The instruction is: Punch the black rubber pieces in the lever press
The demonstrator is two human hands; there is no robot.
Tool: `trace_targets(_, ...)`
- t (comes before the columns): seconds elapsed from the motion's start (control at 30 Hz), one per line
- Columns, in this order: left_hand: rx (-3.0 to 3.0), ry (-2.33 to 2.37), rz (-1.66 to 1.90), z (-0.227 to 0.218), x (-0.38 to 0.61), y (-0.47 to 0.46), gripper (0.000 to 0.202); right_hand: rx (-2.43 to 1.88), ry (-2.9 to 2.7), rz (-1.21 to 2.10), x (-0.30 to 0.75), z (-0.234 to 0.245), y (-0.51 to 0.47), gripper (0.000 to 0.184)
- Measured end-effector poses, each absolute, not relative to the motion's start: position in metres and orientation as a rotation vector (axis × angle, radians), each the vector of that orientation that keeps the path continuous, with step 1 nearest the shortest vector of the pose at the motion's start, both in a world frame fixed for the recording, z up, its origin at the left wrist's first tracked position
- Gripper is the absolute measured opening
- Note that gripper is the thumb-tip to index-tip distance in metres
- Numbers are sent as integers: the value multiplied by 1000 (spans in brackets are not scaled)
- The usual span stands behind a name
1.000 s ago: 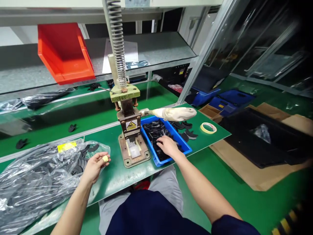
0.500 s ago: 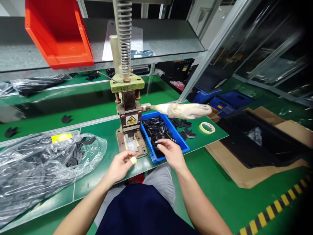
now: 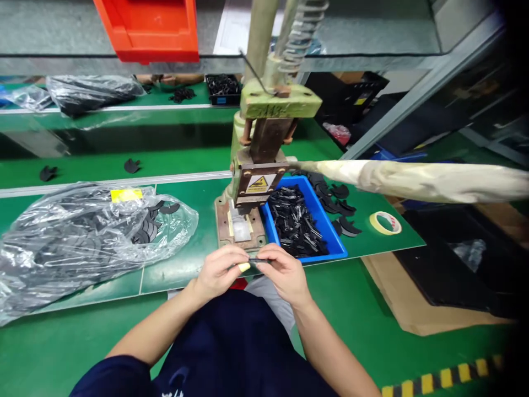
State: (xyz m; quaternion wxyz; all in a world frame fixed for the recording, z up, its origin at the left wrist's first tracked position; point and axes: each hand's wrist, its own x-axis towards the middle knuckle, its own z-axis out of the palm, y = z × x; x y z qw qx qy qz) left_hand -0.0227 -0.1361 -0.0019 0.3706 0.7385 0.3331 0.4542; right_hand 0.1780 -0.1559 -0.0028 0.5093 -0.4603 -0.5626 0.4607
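Green covers the bench [image 3: 165, 275], and at its front edge the person's hands come together, the left hand [image 3: 221, 270] and the right hand [image 3: 285, 273] both pinching one thin black strip [image 3: 259, 260] between them. A yellow wrap [image 3: 244, 267] shows on a digit of the left. The strip sits just in front of the base of a hand press [image 3: 262, 179], whose front carries a warning sign [image 3: 259, 183].

Plenty crowds around. Close on the right of the press, a blue bin [image 3: 326, 218] is heaped with more black strips [image 3: 293, 215]. Beyond it lie loose curved black pieces [image 3: 349, 226], then a roll of tape [image 3: 379, 229] near the bench's right end. From where I stand, the press's long wrapped lever [image 3: 413, 176] is the big obstacle, reaching out to the right above those pieces and hiding part of what is behind. The press's column and spring [image 3: 303, 33] rise past the shelf [image 3: 372, 33], where a red bin [image 3: 155, 33] juts over the edge.

To the left, a clear plastic bag [image 3: 82, 242] packed with curved black parts takes up much of the surface, a yellow label [image 3: 126, 195] on top. On the floor at right, cardboard [image 3: 407, 300] lies under dark sheeting [image 3: 438, 270].
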Motion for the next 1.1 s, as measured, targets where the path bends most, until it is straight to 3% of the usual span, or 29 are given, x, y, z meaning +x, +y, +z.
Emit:
trace_targets(0.27, 2087, 727, 1434, -16, -31, -136, 14, -1121, -1476, 1038, 171, -8, -159, 11)
trace_targets(0.53, 2184, 750, 1470, -31, -37, -136, 17, -1118, -1484, 1058, 166, -9, -158, 18)
trace_targets(1.1, 2014, 883, 1482, -23, -38, -134, 18, -1028, -846, 1728, 149, -24, -147, 28)
